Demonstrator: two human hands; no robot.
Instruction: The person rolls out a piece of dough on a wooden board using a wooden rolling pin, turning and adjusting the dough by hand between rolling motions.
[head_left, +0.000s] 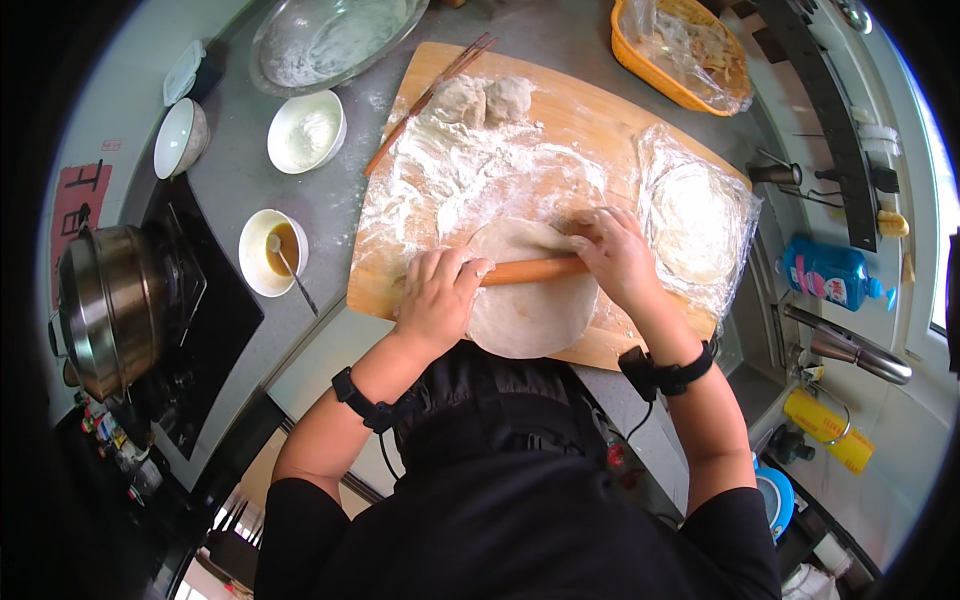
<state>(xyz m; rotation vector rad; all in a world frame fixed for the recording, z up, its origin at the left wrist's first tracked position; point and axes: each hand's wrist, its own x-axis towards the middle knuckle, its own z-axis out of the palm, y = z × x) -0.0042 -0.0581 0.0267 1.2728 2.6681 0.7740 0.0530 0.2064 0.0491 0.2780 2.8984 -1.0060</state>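
Note:
A flattened round of dough (532, 319) lies at the near edge of a floured wooden board (592, 142), with a wooden rolling pin (531, 271) across it. My left hand (444, 294) rests on the pin's left end, fingers curled over it. At the pin's right end, my right hand (611, 251) has thumb and fingers at the dough's upper right edge, which is lifted in a fold; whether it also grips the pin is hidden. Two dough lumps (480, 101) sit at the board's far side beside wooden chopsticks (427, 101). Plastic wrap covers another flat dough round (694, 221) on the right.
Left of the board stand a bowl of brown liquid with a spoon (274, 253), a bowl of flour (307, 133) and a large metal basin (337, 41). A steel pot (112, 307) is on the cooktop. An orange basket (652, 67) stands far right, a faucet (847, 345) near right.

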